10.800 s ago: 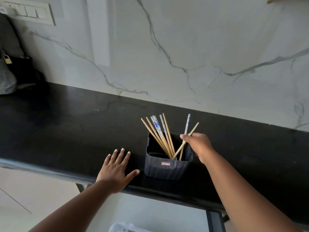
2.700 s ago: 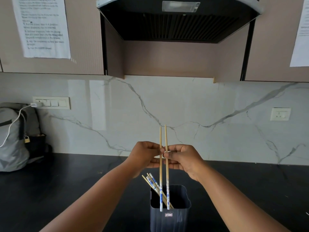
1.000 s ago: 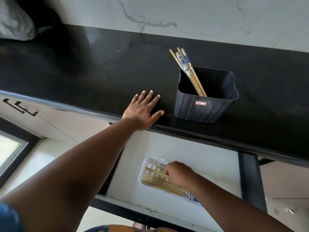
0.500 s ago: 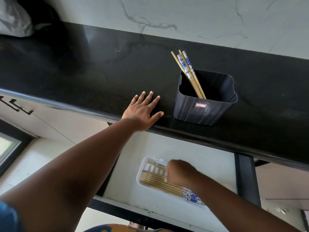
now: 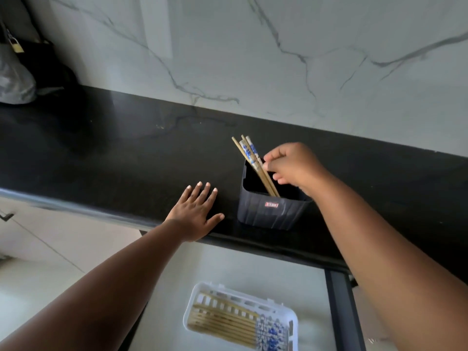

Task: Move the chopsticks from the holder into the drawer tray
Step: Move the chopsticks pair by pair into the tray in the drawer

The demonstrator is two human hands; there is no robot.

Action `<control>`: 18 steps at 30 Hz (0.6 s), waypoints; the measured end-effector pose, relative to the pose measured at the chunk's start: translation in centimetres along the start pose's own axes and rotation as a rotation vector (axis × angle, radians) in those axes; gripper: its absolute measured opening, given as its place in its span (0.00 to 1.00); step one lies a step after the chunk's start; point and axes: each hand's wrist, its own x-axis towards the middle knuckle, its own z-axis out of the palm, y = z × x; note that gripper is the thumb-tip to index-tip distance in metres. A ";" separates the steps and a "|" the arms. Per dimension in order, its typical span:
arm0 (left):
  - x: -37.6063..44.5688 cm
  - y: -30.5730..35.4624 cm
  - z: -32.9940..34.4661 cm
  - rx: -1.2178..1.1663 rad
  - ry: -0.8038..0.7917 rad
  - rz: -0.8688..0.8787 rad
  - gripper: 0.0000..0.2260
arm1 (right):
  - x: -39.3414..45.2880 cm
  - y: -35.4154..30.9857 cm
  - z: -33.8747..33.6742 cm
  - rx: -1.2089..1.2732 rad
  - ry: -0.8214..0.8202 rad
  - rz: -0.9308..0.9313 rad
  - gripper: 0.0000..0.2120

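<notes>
— Desk: What is the person wearing in this frame?

— Photographer: Both forearms are showing bare from the bottom edge up to the wrists; no sleeve is reaching into view on either side.

— Desk: Anything on the left hand [image 5: 196, 215]?

— Photographer: No ring, watch or band is showing on it. The nails on its fingers [image 5: 202, 192] are looking short, pale and unpainted, catching a little light.

— Desk: And the right hand [image 5: 295, 165]?

— Photographer: Its wrist and knuckles are showing bare as well. One short nail is peeking out on the underside; the remaining nails are turning away from the camera, so I cannot describe them.
</notes>
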 end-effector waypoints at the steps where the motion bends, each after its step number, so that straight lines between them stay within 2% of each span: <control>1: 0.1 -0.1 0.1 -0.001 0.001 0.006 0.37 | 0.8 0.8 0.5 -0.066 0.013 0.012 0.09; 3: 0.1 -0.3 0.3 -0.019 0.005 0.013 0.38 | 2.1 2.1 1.4 -0.154 0.045 0.006 0.17; 9: 0.1 -0.5 0.6 -0.066 0.025 0.010 0.39 | 4.3 2.2 2.8 -0.285 0.131 -0.209 0.16; 13: 0.1 -0.6 0.6 -0.085 0.036 0.010 0.39 | 5.4 0.9 2.6 -0.333 0.014 -0.208 0.15; 18: 0.2 -0.7 0.8 -0.095 0.041 0.011 0.39 | 6.1 0.5 2.4 -0.185 -0.137 -0.106 0.04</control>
